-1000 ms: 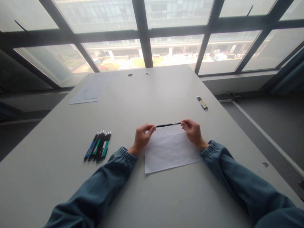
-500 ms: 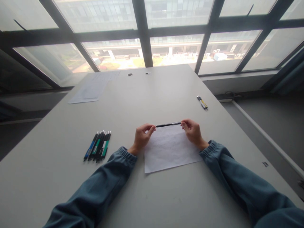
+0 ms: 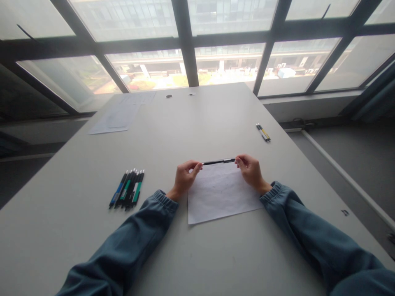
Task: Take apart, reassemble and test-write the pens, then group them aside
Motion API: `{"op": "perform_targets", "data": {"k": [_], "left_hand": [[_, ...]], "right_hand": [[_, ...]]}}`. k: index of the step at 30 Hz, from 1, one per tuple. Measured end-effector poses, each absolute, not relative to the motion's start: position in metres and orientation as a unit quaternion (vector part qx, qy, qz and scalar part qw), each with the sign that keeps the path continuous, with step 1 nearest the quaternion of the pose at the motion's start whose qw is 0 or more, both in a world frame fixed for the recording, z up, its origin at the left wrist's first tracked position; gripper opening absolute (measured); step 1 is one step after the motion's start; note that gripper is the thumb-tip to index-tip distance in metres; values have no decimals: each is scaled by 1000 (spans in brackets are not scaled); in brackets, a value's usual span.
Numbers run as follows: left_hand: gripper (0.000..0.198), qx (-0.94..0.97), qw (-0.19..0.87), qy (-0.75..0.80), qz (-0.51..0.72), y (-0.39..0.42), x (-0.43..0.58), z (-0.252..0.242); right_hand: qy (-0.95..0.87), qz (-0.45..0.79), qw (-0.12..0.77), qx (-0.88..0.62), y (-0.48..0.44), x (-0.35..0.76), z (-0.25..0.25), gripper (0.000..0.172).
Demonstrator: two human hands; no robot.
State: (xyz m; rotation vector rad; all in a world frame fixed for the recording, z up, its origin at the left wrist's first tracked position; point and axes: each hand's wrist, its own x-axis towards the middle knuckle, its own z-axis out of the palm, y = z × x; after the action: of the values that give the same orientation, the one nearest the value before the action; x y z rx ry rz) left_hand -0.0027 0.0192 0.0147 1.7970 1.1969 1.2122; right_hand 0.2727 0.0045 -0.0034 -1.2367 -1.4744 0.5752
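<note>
In the head view, we hold a slim, straight black pen [image 3: 212, 162] crosswise at the twelve o'clock edge of the paper [image 3: 224, 197]. The fingers of our left hand [image 3: 187, 176] are pinched on one tip, and those of our right hand [image 3: 250, 172] grip the other end, by the clip. Whether the pen touches the paper, we cannot tell. The paper is thin, white and faintly rippled, lying on the smooth, pale worktop [image 3: 185, 259]. From it, at nine o'clock, we see a bunch of pens [image 3: 127, 190], black barrels with blue and green bands; at one o'clock, a yellow-and-white-banded pair [image 3: 263, 132]; at ten o'clock, flat overlapping sheets [image 3: 112, 117]. Our sleeves [image 3: 126, 238] are creased blue-grey cloth with gathered cuffs. At twelve o'clock stand dark-framed glass windows [image 3: 228, 61].
</note>
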Motion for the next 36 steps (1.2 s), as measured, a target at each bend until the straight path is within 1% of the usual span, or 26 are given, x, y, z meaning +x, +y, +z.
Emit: {"op": "perform_targets", "data": {"k": [22,36], "left_hand": [[30,681,336,455,465,18,-2,17],[34,687,332,455,460,19,-2,15]], "right_hand": [[-623,242,537,-515,5,272,-5,28],[-627,238,534,-515,3,271,0,32]]}}
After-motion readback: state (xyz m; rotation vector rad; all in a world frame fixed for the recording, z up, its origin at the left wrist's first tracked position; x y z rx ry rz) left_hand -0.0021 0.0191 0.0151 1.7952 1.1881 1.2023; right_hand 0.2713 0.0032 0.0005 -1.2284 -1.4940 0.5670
